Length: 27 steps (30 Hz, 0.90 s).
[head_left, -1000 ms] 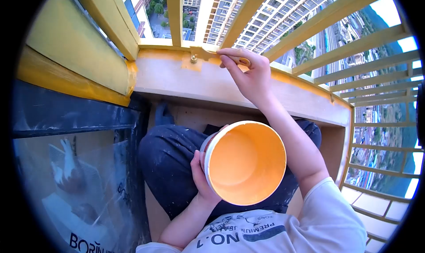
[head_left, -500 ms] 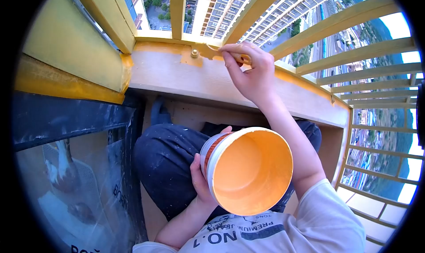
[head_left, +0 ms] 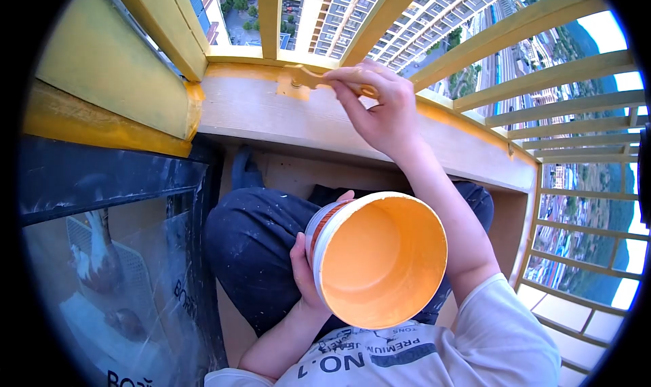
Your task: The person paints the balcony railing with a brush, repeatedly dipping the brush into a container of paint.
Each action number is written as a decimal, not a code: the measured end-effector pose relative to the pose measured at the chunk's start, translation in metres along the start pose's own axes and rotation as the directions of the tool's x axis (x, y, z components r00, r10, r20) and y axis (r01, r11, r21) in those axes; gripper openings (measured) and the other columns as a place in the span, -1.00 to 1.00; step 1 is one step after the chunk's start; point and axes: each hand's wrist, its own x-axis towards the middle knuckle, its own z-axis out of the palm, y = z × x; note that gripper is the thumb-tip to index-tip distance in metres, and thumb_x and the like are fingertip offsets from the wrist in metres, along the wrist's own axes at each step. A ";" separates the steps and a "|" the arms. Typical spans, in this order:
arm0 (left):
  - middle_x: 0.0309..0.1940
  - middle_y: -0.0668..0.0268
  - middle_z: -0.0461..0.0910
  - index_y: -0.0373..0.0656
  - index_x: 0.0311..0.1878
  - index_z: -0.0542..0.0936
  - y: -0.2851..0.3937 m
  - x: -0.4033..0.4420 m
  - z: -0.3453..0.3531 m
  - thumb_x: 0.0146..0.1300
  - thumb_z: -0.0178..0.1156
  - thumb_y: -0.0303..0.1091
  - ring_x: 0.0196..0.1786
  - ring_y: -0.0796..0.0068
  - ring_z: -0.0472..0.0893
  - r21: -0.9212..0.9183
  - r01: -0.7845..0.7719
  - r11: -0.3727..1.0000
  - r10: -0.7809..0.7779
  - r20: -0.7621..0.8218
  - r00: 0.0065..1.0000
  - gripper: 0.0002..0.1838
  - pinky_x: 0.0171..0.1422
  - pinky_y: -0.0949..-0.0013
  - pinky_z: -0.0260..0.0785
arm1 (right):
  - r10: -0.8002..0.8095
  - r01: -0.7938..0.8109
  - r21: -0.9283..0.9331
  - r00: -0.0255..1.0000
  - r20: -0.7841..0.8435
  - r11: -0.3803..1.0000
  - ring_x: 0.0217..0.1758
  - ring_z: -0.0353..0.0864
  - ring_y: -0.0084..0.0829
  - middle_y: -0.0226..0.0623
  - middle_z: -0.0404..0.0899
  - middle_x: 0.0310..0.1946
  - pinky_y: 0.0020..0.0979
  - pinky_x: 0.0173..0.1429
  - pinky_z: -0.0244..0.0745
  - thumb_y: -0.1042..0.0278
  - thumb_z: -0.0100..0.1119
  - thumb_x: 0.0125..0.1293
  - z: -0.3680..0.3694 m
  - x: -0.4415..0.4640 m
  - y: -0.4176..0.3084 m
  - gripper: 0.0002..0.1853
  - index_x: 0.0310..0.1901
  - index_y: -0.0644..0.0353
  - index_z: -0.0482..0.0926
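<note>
My right hand [head_left: 383,106] is closed around the handle of a paintbrush [head_left: 312,78] coated in yellow-orange paint. The brush's head end lies over the bolt area on the pale ledge [head_left: 244,106], just below the railing's bottom rail. Fresh paint [head_left: 290,92] makes a small patch there, and the bolt is mostly hidden by the brush. My left hand [head_left: 307,272] grips the side of a paint bucket [head_left: 428,268], which is tilted toward me above my lap. Orange paint coats its inside; how deep it lies I cannot tell.
Yellow railing bars [head_left: 515,38] rise beyond the ledge, with tall buildings far below. A yellow panel [head_left: 115,68] stands at the left. Beneath it is a dark-framed glass pane [head_left: 102,278]. My bent knees [head_left: 247,231] are under the ledge.
The brush has shifted slightly left with my right hand and now covers the bolt that showed before. The bucket and my left hand have barely moved.
</note>
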 end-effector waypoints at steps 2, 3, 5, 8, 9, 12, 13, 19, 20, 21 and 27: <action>0.59 0.10 0.27 -0.15 0.67 0.11 -0.001 -0.001 -0.001 0.49 -0.28 0.34 0.60 0.10 0.32 -0.003 0.005 1.000 -0.005 -0.005 1.000 -0.09 0.65 -0.04 0.18 | -0.070 0.067 0.034 0.993 0.099 0.997 -0.32 0.74 -0.30 -0.22 0.75 -0.37 -0.35 -0.22 0.60 0.59 0.41 0.28 0.004 -0.002 0.004 -0.84 -0.13 0.18 0.80; 0.59 0.10 0.27 -0.15 0.67 0.11 -0.001 -0.001 -0.001 0.49 -0.28 0.34 0.60 0.10 0.32 -0.004 0.003 1.000 -0.004 -0.005 1.000 -0.09 0.65 -0.04 0.18 | -0.070 0.067 0.034 0.993 0.098 0.997 -0.32 0.74 -0.30 -0.22 0.75 -0.37 -0.35 -0.22 0.60 0.59 0.41 0.28 0.003 -0.004 0.005 -0.84 -0.13 0.18 0.80; 0.59 0.10 0.27 -0.15 0.67 0.11 0.000 -0.001 -0.002 0.49 -0.28 0.34 0.60 0.10 0.32 -0.009 0.002 1.000 -0.002 -0.007 1.000 -0.09 0.65 -0.04 0.18 | -0.028 0.035 -0.073 0.995 0.094 0.997 -0.30 0.74 -0.28 -0.20 0.75 -0.36 -0.35 -0.22 0.60 0.58 0.41 0.28 0.001 -0.006 0.007 -0.85 -0.13 0.18 0.79; 0.60 0.10 0.27 -0.15 0.67 0.11 0.001 0.000 -0.001 0.49 -0.29 0.34 0.61 0.10 0.31 -0.002 -0.001 1.000 0.001 -0.005 1.000 -0.09 0.65 -0.05 0.18 | -0.023 0.023 0.010 0.997 0.080 1.000 -0.29 0.75 -0.29 -0.22 0.75 -0.35 -0.37 -0.20 0.61 0.56 0.41 0.29 -0.003 0.002 -0.004 -0.87 -0.14 0.20 0.79; 0.60 0.11 0.26 -0.15 0.67 0.11 0.001 0.000 0.000 0.49 -0.29 0.34 0.61 0.10 0.31 0.000 0.002 1.000 -0.002 -0.003 1.000 -0.09 0.65 -0.05 0.18 | -0.019 0.018 0.007 0.997 0.077 1.000 -0.29 0.75 -0.29 -0.22 0.75 -0.35 -0.37 -0.20 0.61 0.56 0.41 0.29 -0.002 0.000 -0.001 -0.87 -0.14 0.20 0.79; 0.60 0.11 0.26 -0.14 0.67 0.10 0.002 0.000 0.001 0.49 -0.29 0.34 0.61 0.09 0.31 0.003 0.004 1.000 -0.004 0.000 1.000 -0.09 0.65 -0.06 0.18 | -0.090 0.100 -0.061 0.985 0.147 0.993 -0.30 0.75 -0.32 -0.23 0.75 -0.34 -0.38 -0.20 0.62 0.54 0.41 0.31 0.002 -0.001 0.006 -0.89 -0.14 0.21 0.78; 0.60 0.11 0.26 -0.14 0.67 0.10 0.003 0.001 0.002 0.49 -0.29 0.34 0.61 0.09 0.31 0.006 0.006 1.000 -0.006 0.003 1.000 -0.09 0.65 -0.06 0.18 | -0.020 0.026 -0.058 0.995 0.096 0.998 -0.30 0.75 -0.32 -0.23 0.75 -0.34 -0.37 -0.19 0.62 0.55 0.40 0.32 -0.002 0.001 0.003 -0.89 -0.14 0.21 0.78; 0.61 0.11 0.25 -0.14 0.68 0.10 0.002 0.004 0.004 0.49 -0.30 0.34 0.61 0.08 0.30 0.015 0.012 1.000 -0.012 0.007 1.000 -0.09 0.65 -0.07 0.18 | 0.084 -0.078 -0.051 0.988 0.128 0.996 -0.27 0.79 -0.30 -0.23 0.77 -0.31 -0.37 -0.13 0.66 0.54 0.38 0.33 -0.003 -0.002 0.004 -0.87 -0.11 0.21 0.79; 0.61 0.11 0.25 -0.14 0.68 0.10 0.003 0.003 0.005 0.49 -0.30 0.34 0.62 0.08 0.30 0.021 0.011 1.000 -0.011 0.008 1.000 -0.09 0.65 -0.07 0.18 | 0.080 -0.074 -0.049 0.989 0.127 0.996 -0.27 0.79 -0.30 -0.23 0.77 -0.31 -0.37 -0.13 0.66 0.54 0.38 0.33 -0.003 0.000 0.005 -0.87 -0.11 0.21 0.79; 0.61 0.11 0.25 -0.14 0.68 0.10 0.003 0.004 0.006 0.50 -0.30 0.34 0.62 0.08 0.30 0.025 0.015 1.000 -0.016 0.008 1.000 -0.09 0.65 -0.07 0.18 | 0.109 -0.108 -0.026 0.992 0.069 0.994 -0.27 0.80 -0.31 -0.21 0.77 -0.31 -0.38 -0.14 0.67 0.53 0.38 0.34 -0.005 0.003 0.004 -0.88 -0.11 0.22 0.79; 0.62 0.11 0.24 -0.13 0.68 0.09 0.002 0.005 0.006 0.50 -0.30 0.34 0.62 0.07 0.30 0.030 0.023 0.999 -0.023 0.007 1.000 -0.09 0.65 -0.09 0.19 | 0.212 -0.211 -0.024 0.963 0.166 0.977 -0.25 0.82 -0.30 -0.14 0.79 -0.26 -0.38 -0.14 0.70 0.49 0.39 0.37 -0.004 0.006 0.014 -0.88 -0.11 0.26 0.80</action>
